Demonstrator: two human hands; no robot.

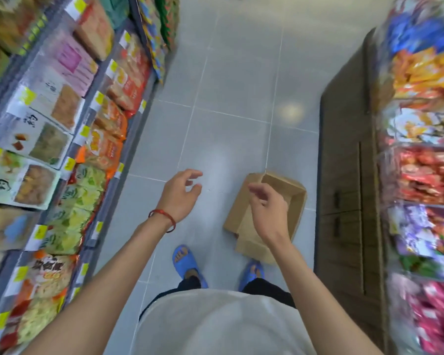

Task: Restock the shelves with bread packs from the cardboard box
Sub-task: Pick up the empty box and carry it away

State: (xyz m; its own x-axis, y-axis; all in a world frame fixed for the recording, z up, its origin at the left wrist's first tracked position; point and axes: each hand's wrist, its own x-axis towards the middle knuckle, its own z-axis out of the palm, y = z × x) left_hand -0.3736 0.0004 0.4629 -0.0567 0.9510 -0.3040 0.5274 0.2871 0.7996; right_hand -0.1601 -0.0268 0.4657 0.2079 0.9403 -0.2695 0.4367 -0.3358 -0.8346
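Observation:
A brown cardboard box [296, 198] lies on the grey tiled floor in front of my feet, its flaps open and no packs visible inside. My right hand [268, 208] hovers above the box, fingers loosely curled and holding nothing. My left hand [180, 193], with a red cord on the wrist, hangs over the bare floor to the left of the box, fingers apart and empty. Shelves [92, 139] on the left carry rows of packaged bread and snacks [105, 149].
A dark wooden cabinet [344, 175] stands right of the box, with racks of colourful snack bags [426, 175] beyond it. The tiled aisle [228, 85] runs ahead between the shelving. My feet in blue sandals [186, 265] stand just behind the box.

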